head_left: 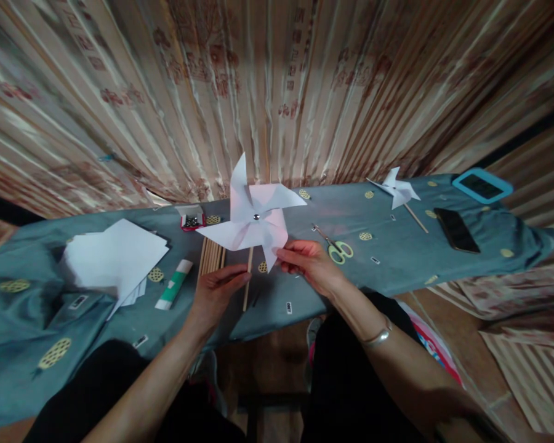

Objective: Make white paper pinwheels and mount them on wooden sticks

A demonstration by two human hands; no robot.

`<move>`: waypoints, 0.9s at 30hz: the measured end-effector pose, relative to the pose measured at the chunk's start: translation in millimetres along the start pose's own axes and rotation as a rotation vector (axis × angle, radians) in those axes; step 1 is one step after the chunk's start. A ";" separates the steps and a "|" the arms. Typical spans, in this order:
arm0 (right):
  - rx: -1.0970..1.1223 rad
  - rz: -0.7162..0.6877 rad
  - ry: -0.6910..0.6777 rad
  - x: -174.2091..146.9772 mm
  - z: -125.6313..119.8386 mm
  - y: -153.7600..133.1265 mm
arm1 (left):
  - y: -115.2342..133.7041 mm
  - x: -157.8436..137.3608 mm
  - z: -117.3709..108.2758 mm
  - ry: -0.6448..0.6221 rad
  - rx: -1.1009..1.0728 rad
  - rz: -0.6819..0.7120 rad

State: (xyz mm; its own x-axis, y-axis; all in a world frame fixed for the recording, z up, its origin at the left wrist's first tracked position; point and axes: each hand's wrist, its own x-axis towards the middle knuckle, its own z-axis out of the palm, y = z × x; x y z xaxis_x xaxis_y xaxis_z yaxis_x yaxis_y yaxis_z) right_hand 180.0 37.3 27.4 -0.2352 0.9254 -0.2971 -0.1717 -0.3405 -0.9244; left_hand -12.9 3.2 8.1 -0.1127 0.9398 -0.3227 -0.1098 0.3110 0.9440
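a white paper pinwheel (257, 231) is held up above the middle of the surface (341, 212), its blades fanned around a shiny pin (256, 216). the left hand (219, 288) pinches the wooden stick (246, 298) below the blades, probably to keep it upright; the right hand (311, 264) grips a lower blade (270, 258) between thumb and fingers, seemingly so the wheel cannot turn. beyond the left hand, loose sticks (210, 255) lie side by side near a small red box (186, 228) of tiny pieces, likely kept within easy reach. further left are a glue stick (174, 284) and a pile of white paper (120, 252). scissors (331, 243) lie just beyond the right hand, perhaps laid aside; farther right, a second pinwheel (396, 186) rests near a black phone (457, 231) and a blue-framed object (505, 186).
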 end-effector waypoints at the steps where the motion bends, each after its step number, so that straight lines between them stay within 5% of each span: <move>1: 0.009 0.012 -0.016 -0.4 1.5 1.4 | 0.0 -0.2 0.0 -0.006 0.004 0.004; 12: -0.049 0.034 -0.186 -4.1 23.5 9.6 | -6.1 -1.2 -0.1 -0.159 -0.024 0.062; 16: -0.154 -0.028 -0.250 -8.2 13.9 0.1 | -5.5 -1.2 -0.8 -0.127 -0.043 0.025; 18: -0.167 -0.105 -0.148 -6.5 -1.3 -9.1 | -4.9 -1.1 -1.3 -0.093 -0.042 0.009; 23: -0.074 -0.397 0.356 11.1 -41.8 -24.6 | -5.5 -1.0 -1.3 -0.105 -0.051 -0.019; 27: -0.136 -0.376 0.383 20.0 -46.9 -21.1 | -6.5 -1.7 -0.4 -0.145 -0.054 -0.031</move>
State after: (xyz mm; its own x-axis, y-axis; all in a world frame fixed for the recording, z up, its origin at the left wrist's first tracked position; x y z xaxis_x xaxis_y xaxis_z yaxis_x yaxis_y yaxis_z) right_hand 223.8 70.8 29.8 0.1872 0.9822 0.0176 -0.0455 0.0266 -0.9986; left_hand -12.4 -0.5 2.5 0.0347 0.9418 -0.3344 -0.1640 0.3354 0.9277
